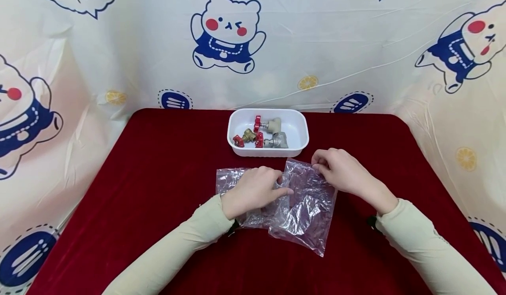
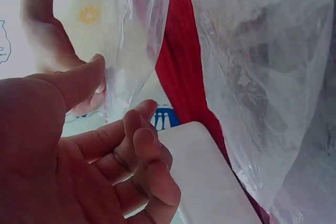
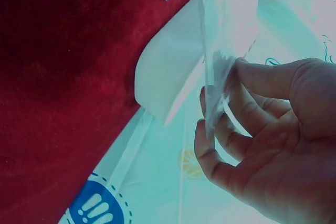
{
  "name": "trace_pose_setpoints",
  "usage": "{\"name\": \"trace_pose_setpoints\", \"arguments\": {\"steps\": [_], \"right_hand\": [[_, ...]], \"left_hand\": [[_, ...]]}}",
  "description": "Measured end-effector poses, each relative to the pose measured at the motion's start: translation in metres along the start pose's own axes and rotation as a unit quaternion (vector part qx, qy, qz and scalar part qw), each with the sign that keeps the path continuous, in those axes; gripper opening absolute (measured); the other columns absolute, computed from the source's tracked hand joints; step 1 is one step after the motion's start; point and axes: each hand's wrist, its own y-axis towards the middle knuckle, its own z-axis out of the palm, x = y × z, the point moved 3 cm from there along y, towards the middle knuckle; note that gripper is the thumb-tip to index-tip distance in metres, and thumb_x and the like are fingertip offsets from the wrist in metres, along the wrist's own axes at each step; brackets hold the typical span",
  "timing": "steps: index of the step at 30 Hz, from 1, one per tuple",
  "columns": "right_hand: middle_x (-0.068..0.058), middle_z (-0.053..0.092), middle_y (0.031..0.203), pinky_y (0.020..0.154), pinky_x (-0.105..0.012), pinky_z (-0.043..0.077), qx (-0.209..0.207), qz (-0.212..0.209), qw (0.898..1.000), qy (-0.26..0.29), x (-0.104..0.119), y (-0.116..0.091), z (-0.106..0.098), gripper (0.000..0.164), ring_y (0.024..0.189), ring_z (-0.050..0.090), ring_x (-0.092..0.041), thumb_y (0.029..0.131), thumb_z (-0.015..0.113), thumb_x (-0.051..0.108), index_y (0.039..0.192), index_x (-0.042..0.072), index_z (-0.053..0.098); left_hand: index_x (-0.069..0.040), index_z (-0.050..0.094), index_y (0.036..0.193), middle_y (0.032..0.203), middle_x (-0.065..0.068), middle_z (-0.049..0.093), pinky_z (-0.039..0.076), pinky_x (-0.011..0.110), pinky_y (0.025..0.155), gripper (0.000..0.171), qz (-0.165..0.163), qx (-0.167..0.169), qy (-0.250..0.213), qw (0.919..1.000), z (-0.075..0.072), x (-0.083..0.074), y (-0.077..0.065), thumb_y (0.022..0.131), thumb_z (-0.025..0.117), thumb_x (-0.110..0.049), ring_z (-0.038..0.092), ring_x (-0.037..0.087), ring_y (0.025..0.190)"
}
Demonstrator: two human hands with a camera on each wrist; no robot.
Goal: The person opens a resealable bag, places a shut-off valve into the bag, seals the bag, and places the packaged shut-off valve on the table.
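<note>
My right hand (image 1: 340, 167) pinches the upper right corner of a clear zip-lock bag (image 1: 304, 211), which hangs tilted over the red cloth. In the right wrist view the bag's edge (image 3: 212, 108) runs between thumb and fingers. Beside the bag's left edge is my left hand (image 1: 254, 192), thumb and fingers apart and loosely bent. The left wrist view shows nothing between its fingers (image 2: 149, 145). A second clear bag (image 1: 227, 178) lies under the left hand, partly hidden by it.
Beyond the hands stands a white plastic tub (image 1: 269, 152). In it lie a brass valve (image 1: 249, 135), a grey valve (image 1: 280, 140) and a beige valve (image 1: 274, 125), all with red handwheels. A red cloth (image 1: 158, 189) covers the table, with a printed curtain (image 1: 296, 36) behind.
</note>
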Motion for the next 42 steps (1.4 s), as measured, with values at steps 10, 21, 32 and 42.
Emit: {"name": "trace_pose_setpoints", "arguments": {"steps": [10, 21, 32, 42], "right_hand": [[0.002, 0.068, 0.082, 0.061, -0.035, 0.05, -0.027, -0.005, 1.0, 0.013, 0.003, -0.009, -0.012, 0.007, 0.067, 0.056, -0.014, 0.098, 0.074, 0.006, 0.101, 0.012, 0.073], [-0.002, 0.076, 0.09, 0.065, -0.033, 0.056, -0.005, -0.023, 0.999, 0.03, 0.01, -0.011, -0.019, 0.012, 0.075, 0.065, -0.011, 0.096, 0.074, 0.002, 0.108, 0.004, 0.079], [0.006, 0.066, 0.076, 0.059, -0.028, 0.051, 0.061, -0.017, 0.99, 0.122, 0.015, -0.016, -0.032, 0.011, 0.067, 0.058, -0.013, 0.101, 0.072, 0.011, 0.092, 0.015, 0.077], [-0.003, 0.064, 0.078, 0.061, -0.029, 0.051, 0.158, -0.02, 0.956, 0.248, 0.025, -0.019, -0.039, 0.014, 0.071, 0.059, -0.021, 0.107, 0.064, 0.016, 0.1, 0.014, 0.076]], "left_hand": [[-0.018, 0.073, 0.09, 0.069, -0.011, 0.059, 0.048, 0.028, 0.054, 0.03, 0.014, -0.001, -0.01, 0.9998, 0.004, 0.001, -0.001, 0.099, 0.073, -0.046, 0.055, 0.007, 0.056], [-0.02, 0.058, 0.075, 0.066, -0.008, 0.055, 0.047, 0.028, 0.053, 0.03, 0.032, -0.024, -0.018, 0.999, 0.002, 0.001, 0.002, 0.102, 0.071, -0.02, 0.053, 0.01, 0.056], [-0.02, 0.06, 0.08, 0.066, -0.006, 0.054, 0.047, 0.029, 0.051, 0.024, 0.028, -0.046, -0.017, 0.9984, -0.007, 0.003, 0.006, 0.103, 0.068, -0.017, 0.054, 0.012, 0.06], [-0.02, 0.064, 0.086, 0.069, -0.007, 0.055, 0.046, 0.033, 0.051, 0.019, 0.04, -0.082, -0.003, 0.9958, -0.021, -0.002, 0.012, 0.103, 0.07, -0.025, 0.055, 0.013, 0.062]]}}
